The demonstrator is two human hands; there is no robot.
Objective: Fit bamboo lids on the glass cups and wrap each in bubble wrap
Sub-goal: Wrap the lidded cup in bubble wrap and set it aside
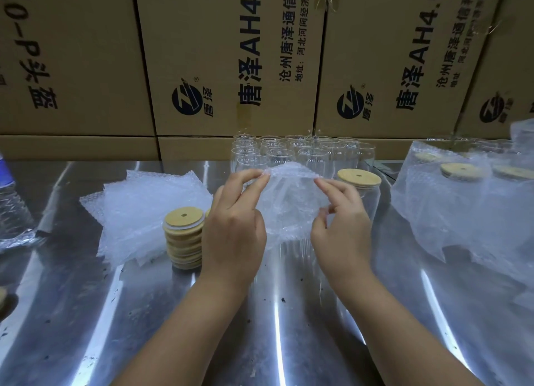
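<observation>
1. Left hand (234,226) and right hand (341,226) pinch one bubble wrap sheet (291,194) above the steel table (289,313).
2. Lidded glass cup (361,189) stands just right.
3. Bamboo lid stack (184,238) stands left.

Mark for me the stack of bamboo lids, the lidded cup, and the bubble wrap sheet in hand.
stack of bamboo lids (184,216): head view, top lid's face.
lidded cup (359,178): head view, its bamboo lid.
bubble wrap sheet (291,196): head view, middle of the sheet.

Cardboard boxes (231,59) behind; water bottle (11,200) far left.
</observation>
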